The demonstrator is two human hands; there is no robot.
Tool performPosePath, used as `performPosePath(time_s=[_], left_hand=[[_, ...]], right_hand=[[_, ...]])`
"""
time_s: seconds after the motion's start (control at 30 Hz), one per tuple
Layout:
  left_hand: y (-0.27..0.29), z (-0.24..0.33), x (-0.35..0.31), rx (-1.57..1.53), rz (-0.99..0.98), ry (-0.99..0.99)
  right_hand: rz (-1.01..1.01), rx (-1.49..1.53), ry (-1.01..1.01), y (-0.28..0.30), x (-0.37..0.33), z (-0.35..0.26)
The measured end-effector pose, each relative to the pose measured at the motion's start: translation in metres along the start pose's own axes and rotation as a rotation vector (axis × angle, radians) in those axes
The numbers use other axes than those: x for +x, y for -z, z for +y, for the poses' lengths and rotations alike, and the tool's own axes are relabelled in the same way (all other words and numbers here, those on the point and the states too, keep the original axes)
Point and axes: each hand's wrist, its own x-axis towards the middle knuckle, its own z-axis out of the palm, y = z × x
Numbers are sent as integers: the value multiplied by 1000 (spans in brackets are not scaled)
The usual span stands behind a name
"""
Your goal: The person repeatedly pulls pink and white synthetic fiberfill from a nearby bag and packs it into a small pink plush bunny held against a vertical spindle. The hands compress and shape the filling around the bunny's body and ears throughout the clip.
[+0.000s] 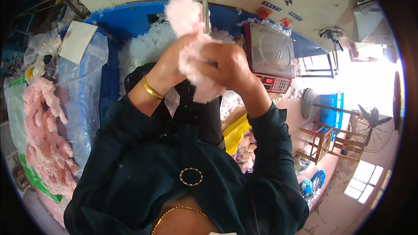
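Gripping one pink plush piece (188, 62) from both sides: left hand (170, 67) and right hand (230, 63) both closed on it, some fingertips hidden. Piece sits between the palms, long axis running far-left to near-right. Metal tube (205, 2) comes in from the far side, tip just beyond the right hand, nearer to it than to the left; contact or insertion, can't tell. Blue bin (109, 74) behind holds white fluff (133, 52). Yellow sack (236, 131), near right: pinkish pieces (246, 150) inside.
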Motion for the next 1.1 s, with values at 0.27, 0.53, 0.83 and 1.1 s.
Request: performPosePath(time_s=[0.27,0.53,0.83,1.1], left_hand=[[-1,-1,5,907,265,-291],[-6,-6,-7,1695,322,-663],[3,6,-20,400,-34,-258],[-10,-10,28,210,236,-301]], right_hand=[[352,-254,-175,-29,103,95],[432,-146,-127,-33,75,76],[302,28,-435,-26,58,42],[325,-198,-535,-31,111,85]])
